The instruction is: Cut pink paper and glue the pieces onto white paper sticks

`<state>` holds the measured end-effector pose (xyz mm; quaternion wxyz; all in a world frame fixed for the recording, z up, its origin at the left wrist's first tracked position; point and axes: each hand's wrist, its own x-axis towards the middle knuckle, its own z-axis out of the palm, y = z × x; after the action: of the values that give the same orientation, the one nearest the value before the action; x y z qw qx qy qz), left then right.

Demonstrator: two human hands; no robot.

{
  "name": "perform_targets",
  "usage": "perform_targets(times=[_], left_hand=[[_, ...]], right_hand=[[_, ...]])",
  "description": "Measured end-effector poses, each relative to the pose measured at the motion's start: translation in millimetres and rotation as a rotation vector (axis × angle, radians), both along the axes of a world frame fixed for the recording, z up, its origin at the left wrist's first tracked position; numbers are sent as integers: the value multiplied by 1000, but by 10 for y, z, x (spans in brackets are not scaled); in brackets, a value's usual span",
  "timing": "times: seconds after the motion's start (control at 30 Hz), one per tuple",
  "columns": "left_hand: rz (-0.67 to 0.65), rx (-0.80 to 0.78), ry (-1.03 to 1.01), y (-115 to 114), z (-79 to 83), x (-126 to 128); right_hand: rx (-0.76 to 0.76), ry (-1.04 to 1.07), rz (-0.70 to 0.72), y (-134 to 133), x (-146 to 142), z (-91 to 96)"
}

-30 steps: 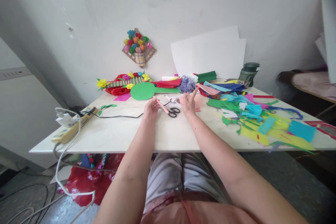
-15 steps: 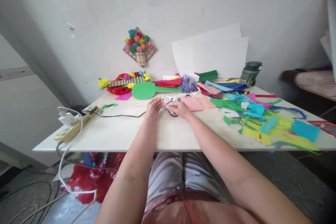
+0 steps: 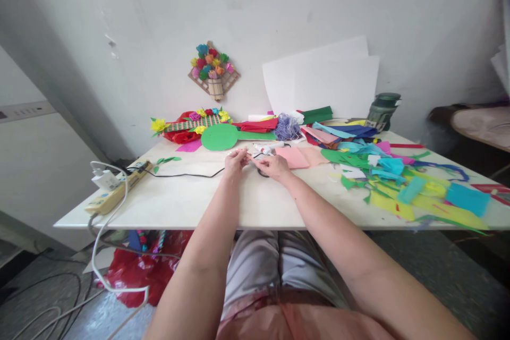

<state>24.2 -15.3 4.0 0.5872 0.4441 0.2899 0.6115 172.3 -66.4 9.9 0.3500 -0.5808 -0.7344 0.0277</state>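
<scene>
Between my two hands, above the middle of the table, is a small strip of pink paper (image 3: pixel 251 158). My left hand (image 3: pixel 236 161) pinches its left end, fingers curled. On the other end my right hand (image 3: pixel 274 166) is closed, thumb and forefinger together. A dark scissor handle (image 3: pixel 263 173) shows partly from under my right hand. Behind the hands lies a white glue gun (image 3: pixel 268 147) with a black cord. Just right of my right hand are pink paper sheets (image 3: pixel 292 158). A green paper disc with a long handle (image 3: pixel 219 137) lies beyond my left hand.
Coloured paper scraps (image 3: pixel 422 196) cover the table's right side, with a dark green bottle (image 3: pixel 384 111) behind them. A power strip (image 3: pixel 115 191) with a charger sits at the left edge. Purple shredded paper (image 3: pixel 287 127) and a flower-trimmed craft piece (image 3: pixel 191 125) lie along the wall.
My hands have drawn slightly closer together, and the pink strip between them is less exposed and lies flatter. The view has shifted slightly; the things on the table stay put.
</scene>
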Motion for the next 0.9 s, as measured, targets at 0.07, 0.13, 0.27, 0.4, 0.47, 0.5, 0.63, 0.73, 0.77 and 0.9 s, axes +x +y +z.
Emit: perform_targets(times=[0.07,0.13,0.27,0.4,0.47,0.5,0.63,0.73,0.77,0.9], left_hand=[[-9,-10,-39,-1,3,0],[-14,-25,-71,-6,11,1],[-25,-27,-106,-18,25,5],[-35,-20,-116,-23,24,8],[-35,-19,-113,-21,19,9],[-35,-17,-110,-19,16,9],[-62,-11,-68,-19,12,10],[-64,-12,-25,-23,15,12],[-52,-10,-25,-22,16,13],[-18,-4,-47,-14,15,14]], right_hand=[[-26,75,24,13,10,-7],[-69,161,59,28,22,-11],[-123,300,137,56,35,-17],[-176,471,252,60,33,-16],[-202,545,303,48,31,-7],[-210,572,319,39,29,-2],[-252,642,347,5,22,25],[-295,687,371,-20,23,46],[-305,706,381,-27,25,53],[-326,759,391,-41,35,65]])
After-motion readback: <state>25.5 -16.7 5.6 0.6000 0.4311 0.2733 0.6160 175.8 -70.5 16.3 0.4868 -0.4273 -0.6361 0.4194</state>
